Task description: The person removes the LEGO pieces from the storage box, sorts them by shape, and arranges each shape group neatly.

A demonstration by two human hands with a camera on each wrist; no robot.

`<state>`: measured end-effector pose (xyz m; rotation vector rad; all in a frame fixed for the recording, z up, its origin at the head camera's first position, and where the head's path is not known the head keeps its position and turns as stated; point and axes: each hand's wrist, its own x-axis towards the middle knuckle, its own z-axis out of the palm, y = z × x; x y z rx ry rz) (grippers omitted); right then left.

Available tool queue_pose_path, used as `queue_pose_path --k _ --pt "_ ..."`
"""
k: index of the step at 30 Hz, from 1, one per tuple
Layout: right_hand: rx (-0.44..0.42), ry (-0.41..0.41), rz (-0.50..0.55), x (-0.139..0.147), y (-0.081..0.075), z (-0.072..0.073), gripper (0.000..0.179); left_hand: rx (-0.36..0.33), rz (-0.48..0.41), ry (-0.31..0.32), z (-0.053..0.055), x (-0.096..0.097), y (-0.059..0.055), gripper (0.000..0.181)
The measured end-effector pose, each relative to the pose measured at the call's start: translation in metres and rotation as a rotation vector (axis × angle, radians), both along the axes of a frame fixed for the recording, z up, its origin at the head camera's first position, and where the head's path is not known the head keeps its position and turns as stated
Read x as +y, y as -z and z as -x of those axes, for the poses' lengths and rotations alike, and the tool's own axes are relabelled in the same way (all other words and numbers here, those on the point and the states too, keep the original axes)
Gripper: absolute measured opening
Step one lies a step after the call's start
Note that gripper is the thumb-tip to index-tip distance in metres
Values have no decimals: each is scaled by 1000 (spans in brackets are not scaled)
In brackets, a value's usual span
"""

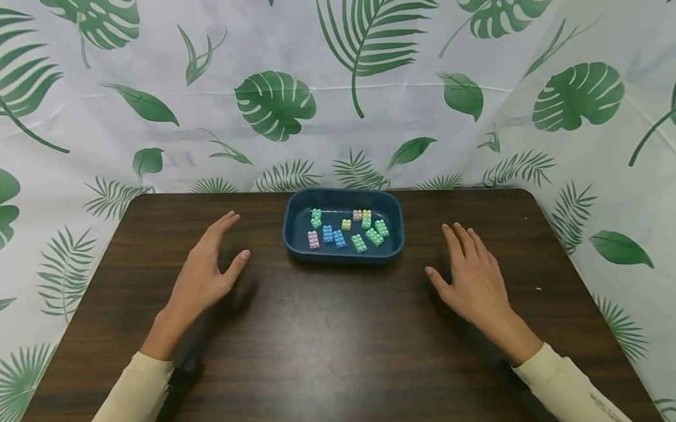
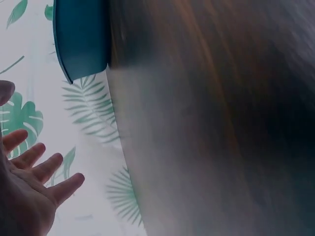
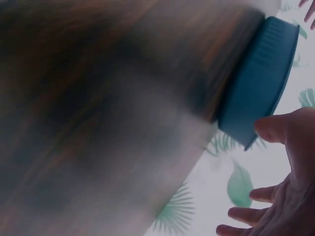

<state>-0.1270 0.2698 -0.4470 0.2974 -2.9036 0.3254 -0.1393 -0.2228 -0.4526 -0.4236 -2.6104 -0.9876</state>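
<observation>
A dark blue tray (image 1: 341, 259) with rounded corners stands near the far edge of the table. Inside it lie several small toy building bricks: a pink brick (image 1: 313, 239), blue bricks (image 1: 327, 233), a yellow brick (image 1: 345, 224) and green bricks (image 1: 374, 237). My left hand (image 1: 203, 270) is to the left of the tray, fingers extended and thumb apart, holding nothing. On the other side, my right hand (image 1: 473, 277) has its fingers spread and holds nothing. Both wrist views show the outside wall of the tray (image 2: 83, 39) beyond relaxed fingers.
The dark wooden table (image 1: 318, 352) fills the space between and in front of the hands. A white cloth with green leaf prints (image 1: 203, 132) hangs behind the table and along its sides. Small pale specks (image 1: 538, 288) lie on the table at the right.
</observation>
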Motion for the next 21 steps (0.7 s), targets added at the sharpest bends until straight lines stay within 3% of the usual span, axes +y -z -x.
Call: queue_pose_path --k 8,11,21 --pt "-158 -160 201 -10 -5 15 96 -136 -359 -33 16 14 -3 51" --pt "-166 -178 242 -13 -7 21 95 -168 -447 -38 25 20 -5 53" --pt "-113 -301 363 -31 -5 43 84 -207 -571 -70 38 34 3 57"
